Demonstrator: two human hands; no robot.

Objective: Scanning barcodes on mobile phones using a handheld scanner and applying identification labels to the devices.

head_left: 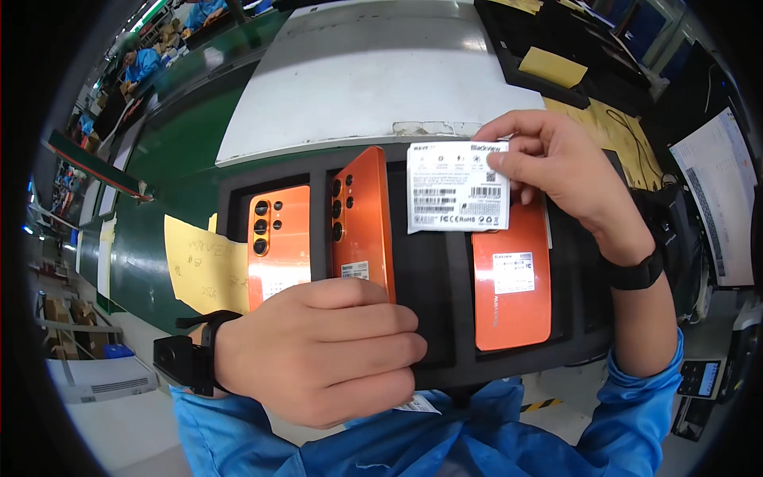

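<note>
Pinched between thumb and fingers of my right hand (544, 159) is a flat white square packet (457, 187) with dark print and barcodes, held above the tray. My left hand (342, 350) is closed at the lower end of an orange smartphone (366, 219), which sits tilted in its slot with its back and side edge showing; the fingertips are partly hidden. To its left, another orange smartphone (278, 238) lies back up in the tray. A third orange smartphone (513, 294), with a white label, lies below the packet, its upper end covered by the packet and right hand.
The black foam tray (441, 362) has several slots. A yellow handwritten paper (199, 266) lies at its left. Beyond are a white board (366, 79) and a green worktop (151, 222). A monitor (723, 199) stands at right; a person in blue (143, 63) sits far left.
</note>
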